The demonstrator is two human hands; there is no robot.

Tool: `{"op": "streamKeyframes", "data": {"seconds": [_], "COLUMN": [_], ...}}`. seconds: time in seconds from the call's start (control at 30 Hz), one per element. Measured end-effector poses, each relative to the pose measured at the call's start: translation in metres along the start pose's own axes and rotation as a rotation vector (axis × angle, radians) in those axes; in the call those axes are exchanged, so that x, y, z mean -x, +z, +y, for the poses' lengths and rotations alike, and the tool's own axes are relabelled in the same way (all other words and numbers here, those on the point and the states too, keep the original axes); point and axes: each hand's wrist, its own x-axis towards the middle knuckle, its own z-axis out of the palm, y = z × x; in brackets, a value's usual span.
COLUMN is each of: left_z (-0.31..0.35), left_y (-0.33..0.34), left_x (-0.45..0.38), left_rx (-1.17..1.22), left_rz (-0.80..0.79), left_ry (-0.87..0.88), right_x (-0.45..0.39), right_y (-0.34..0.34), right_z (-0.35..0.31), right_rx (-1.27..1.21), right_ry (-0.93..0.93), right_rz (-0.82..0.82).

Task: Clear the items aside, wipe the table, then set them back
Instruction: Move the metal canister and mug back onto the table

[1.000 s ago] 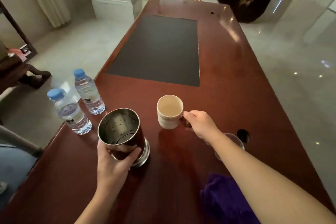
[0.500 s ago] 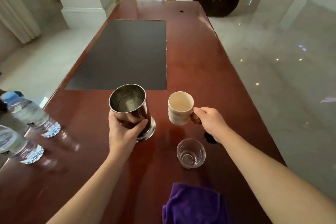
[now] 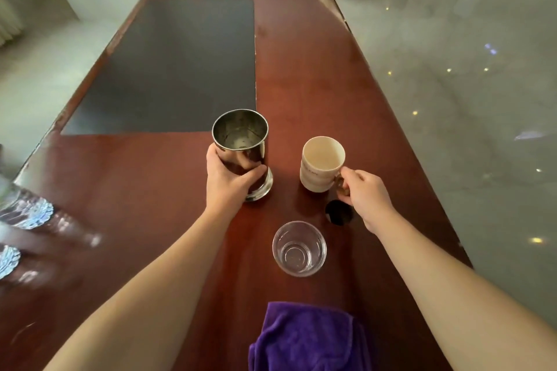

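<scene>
From the head camera, the task looks to be in one of its moving stages: the purple cloth (image 3: 304,337) lies bunched at the table's (image 3: 156,190) near edge, untouched, and whether wiping is done cannot be told. Beyond the cloth stands a clear glass (image 3: 299,248). Past the glass, the left hand (image 3: 230,179) wraps closed around the steel canister (image 3: 242,150); to its right, the right hand (image 3: 361,196) pinches the white mug's (image 3: 321,163) handle.
</scene>
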Motion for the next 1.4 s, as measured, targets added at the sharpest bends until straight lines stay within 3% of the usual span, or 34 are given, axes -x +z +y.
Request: {"op": "streamKeyframes", "data": {"seconds": [0.53, 0.83, 1.03, 1.27, 1.4], "left_z": [-0.010, -0.011, -0.009, 0.004, 0.011], "left_y": [0.013, 0.006, -0.009, -0.041, -0.078], "left_x": [-0.004, -0.003, 0.001, 0.032, 0.065], "left_rx": [-0.005, -0.006, -0.124, -0.296, -0.311], "left_rz": [-0.049, -0.098, -0.136, -0.012, 0.076], "left_ry": [-0.024, -0.048, -0.055, -0.144, -0.126], "right_x": [-0.006, -0.006, 0.005, 0.022, 0.035], "right_y": [0.000, -0.001, -0.003, -0.013, -0.004], "right_z": [0.012, 0.008, 0.002, -0.022, -0.047], "right_rx": [0.017, 0.028, 0.093, 0.175, 0.061], "right_ry": [0.047, 0.088, 0.096, -0.056, -0.153], "right_rz": [0.053, 0.001, 0.006, 0.220, 0.199]}}
